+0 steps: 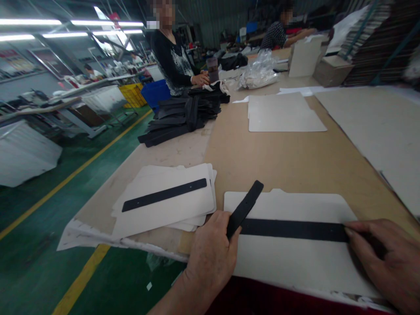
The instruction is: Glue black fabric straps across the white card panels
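Observation:
A white board (pixel 295 258) with a small tab on its far edge lies in front of me on the table. Across it runs a black strip (pixel 292 229) with small holes. My right hand (pixel 387 258) pinches that strip's right end. My left hand (pixel 215 247) is closed around a second black strip (pixel 246 208), which sticks up at a slant over the board's left part; the fingers are beside the flat strip's left end. To the left, several white boards (pixel 183 210) lie in a loose stack, the top one bearing a black strip (pixel 164 194).
A pile of black strips (pixel 187 116) lies on the table's far left. Another white board (pixel 282 113) lies farther back, with large sheets (pixel 377 122) on the right. A co-worker (pixel 172 57) stands at the far left; another person (pixel 278 33) is at the back.

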The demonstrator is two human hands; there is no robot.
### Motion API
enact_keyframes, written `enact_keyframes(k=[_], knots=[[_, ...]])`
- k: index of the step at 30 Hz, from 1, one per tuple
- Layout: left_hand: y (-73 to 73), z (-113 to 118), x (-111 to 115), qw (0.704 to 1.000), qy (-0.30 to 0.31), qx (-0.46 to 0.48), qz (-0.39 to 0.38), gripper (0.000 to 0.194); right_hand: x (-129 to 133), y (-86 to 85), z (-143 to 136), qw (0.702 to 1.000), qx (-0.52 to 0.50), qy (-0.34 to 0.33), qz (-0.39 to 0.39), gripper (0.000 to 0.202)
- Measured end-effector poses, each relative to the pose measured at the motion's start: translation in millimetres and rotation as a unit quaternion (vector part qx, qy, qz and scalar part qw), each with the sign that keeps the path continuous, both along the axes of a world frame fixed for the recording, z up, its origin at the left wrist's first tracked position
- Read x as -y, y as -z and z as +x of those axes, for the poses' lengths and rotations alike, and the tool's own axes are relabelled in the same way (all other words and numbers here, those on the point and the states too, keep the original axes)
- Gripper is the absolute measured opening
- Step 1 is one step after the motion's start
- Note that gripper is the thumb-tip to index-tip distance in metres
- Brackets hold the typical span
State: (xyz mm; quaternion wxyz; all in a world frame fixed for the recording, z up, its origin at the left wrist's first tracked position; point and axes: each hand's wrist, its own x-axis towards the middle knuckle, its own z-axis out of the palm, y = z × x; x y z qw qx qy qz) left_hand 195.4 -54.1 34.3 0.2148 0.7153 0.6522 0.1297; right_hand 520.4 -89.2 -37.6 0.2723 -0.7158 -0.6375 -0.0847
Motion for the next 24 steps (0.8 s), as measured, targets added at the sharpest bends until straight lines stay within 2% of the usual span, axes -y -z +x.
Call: enact_keyframes(k=[3, 10, 17, 20, 24], knots=[[-1.3, 2, 0, 1.0, -0.002, -0.011, -0.007, 0.009, 1, -0.9, 0, 0.999, 0.037, -0.032, 0.021, 0.02], [-5.3, 3, 1, 1.0, -0.004, -0.006, -0.01, 0.009, 1, -2.2, 1, 0.999, 0.043, -0.019, -0.015, 0.021], [4.0, 1, 3, 0.999, -0.005, 0.005, 0.048, 0.017, 1, -9.4, -1, 0.998, 0.046, -0.024, -0.029, 0.019], [6.8, 2, 5, 0.997, 0.01, 0.017, 0.074, 0.025, 0, -16.8, -5, 0.997, 0.048, -0.045, -0.047, 0.018], [6.9, 5, 9, 0.997, 0.07, -0.014, 0.029, 0.052, 3, -28.4, -16, 0.994, 0.073, -0.073, -0.028, 0.022]])
